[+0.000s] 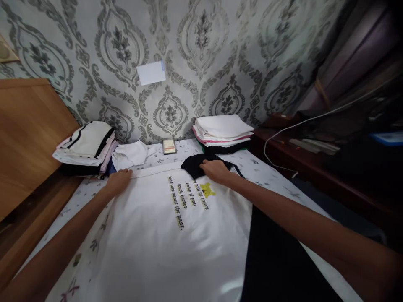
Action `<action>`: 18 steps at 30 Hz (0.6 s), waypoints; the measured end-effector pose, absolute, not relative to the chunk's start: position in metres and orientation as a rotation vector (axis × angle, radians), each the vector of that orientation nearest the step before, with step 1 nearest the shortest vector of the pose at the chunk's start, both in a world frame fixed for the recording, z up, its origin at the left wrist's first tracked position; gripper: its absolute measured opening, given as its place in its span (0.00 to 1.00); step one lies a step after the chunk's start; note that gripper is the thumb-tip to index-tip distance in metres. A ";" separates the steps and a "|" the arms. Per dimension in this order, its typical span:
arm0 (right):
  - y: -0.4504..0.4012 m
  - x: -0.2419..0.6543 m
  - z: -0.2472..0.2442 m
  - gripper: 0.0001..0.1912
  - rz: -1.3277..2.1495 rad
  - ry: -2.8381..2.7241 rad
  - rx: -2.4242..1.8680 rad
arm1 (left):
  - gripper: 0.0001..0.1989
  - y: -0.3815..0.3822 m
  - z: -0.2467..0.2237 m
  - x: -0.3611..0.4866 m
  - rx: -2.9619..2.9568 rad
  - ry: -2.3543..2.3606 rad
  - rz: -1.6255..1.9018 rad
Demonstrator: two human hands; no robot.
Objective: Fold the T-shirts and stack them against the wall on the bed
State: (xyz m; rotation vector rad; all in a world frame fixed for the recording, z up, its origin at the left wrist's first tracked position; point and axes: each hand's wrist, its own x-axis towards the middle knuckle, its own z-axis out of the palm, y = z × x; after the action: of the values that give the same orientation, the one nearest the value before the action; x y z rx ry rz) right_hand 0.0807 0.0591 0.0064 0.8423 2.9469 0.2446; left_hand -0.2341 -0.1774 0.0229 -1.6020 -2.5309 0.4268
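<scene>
A white T-shirt with black parts lies spread in front of me, its lettering and yellow bear print turned sideways. My left hand is closed on the far left corner of the white cloth. At the far right, my right hand grips the shirt at its black sleeve, fingers bent into the fabric. More black cloth stretches toward me under my right forearm. Just beyond my left hand lies a crumpled white garment.
Folded clothes are stacked at the left and at the back right of the patterned sheet. Between them sits a small square item. A wooden panel stands left; a white cable hangs at right before the dark furniture.
</scene>
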 end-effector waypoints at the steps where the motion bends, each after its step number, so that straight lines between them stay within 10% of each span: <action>1: 0.067 0.076 0.006 0.19 0.244 2.946 0.853 | 0.19 -0.175 0.022 -0.238 -1.593 -2.539 0.428; 7: 0.100 0.065 0.017 0.16 0.147 2.902 0.760 | 0.19 -0.161 0.028 -0.267 -1.467 -2.639 0.382; 12: 0.095 0.073 0.024 0.31 0.152 2.834 0.506 | 0.20 -0.155 0.029 -0.280 -1.369 -2.687 0.339; 18: 0.092 0.066 0.014 0.20 0.323 2.871 0.560 | 0.21 -0.148 0.024 -0.281 -1.297 -2.694 0.308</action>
State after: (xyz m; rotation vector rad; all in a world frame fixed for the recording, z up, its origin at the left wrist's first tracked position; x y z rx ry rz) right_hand 0.0657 0.0924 0.0139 0.5601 2.8712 0.3227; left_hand -0.2806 -0.1484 0.0244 -1.2967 -2.6945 0.3079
